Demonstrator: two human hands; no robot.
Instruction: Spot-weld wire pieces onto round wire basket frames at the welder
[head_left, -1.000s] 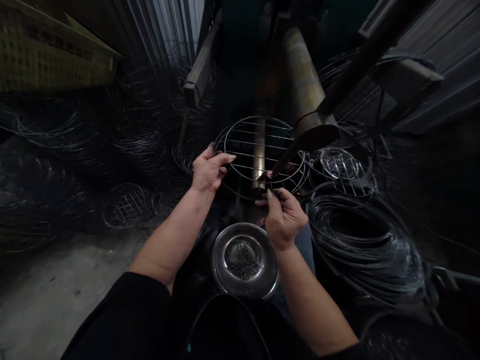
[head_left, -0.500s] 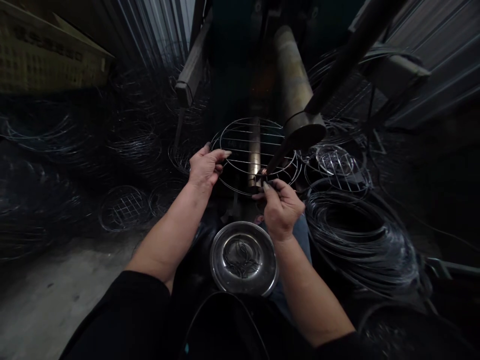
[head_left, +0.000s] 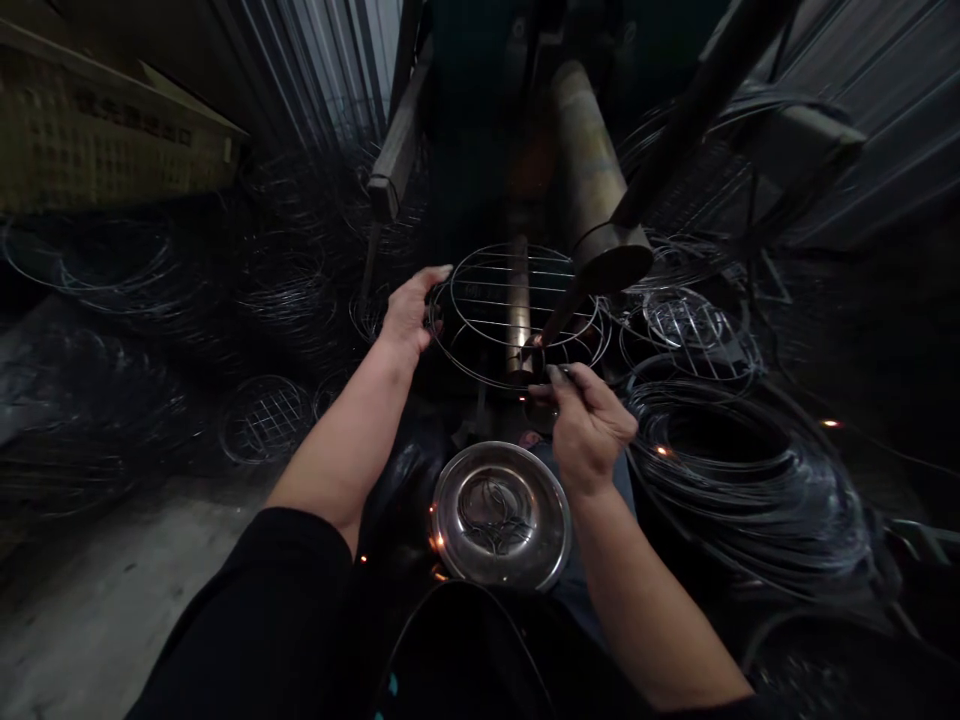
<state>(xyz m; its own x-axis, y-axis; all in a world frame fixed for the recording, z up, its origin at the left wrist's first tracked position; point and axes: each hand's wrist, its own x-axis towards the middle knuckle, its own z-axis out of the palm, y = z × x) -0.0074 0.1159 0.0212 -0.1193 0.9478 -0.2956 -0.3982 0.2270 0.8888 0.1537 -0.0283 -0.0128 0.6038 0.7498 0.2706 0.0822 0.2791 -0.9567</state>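
A round wire rack (head_left: 491,290) with parallel cross bars lies under the tip of a dark welding electrode (head_left: 559,315). My left hand (head_left: 409,310) grips the rack's left rim, fingers curled over the ring. My right hand (head_left: 589,420) is closed in a pinch on a small wire piece at the rack's near edge, just below the electrode tip. Orange sparks (head_left: 660,452) are scattered around my lap and the coil to the right. A steel bowl (head_left: 501,515) with bent wire pieces in it rests on my lap.
A large coil of dark wire (head_left: 739,480) lies at the right. Finished round racks (head_left: 686,325) are piled behind it and more (head_left: 266,415) lie on the floor at the left. A thick metal cylinder (head_left: 596,180) slants down over the rack.
Sparks have appeared around the weld point and my lap. My left hand has slid a little farther up the rack's left rim. My right hand stays pinched at the near edge.
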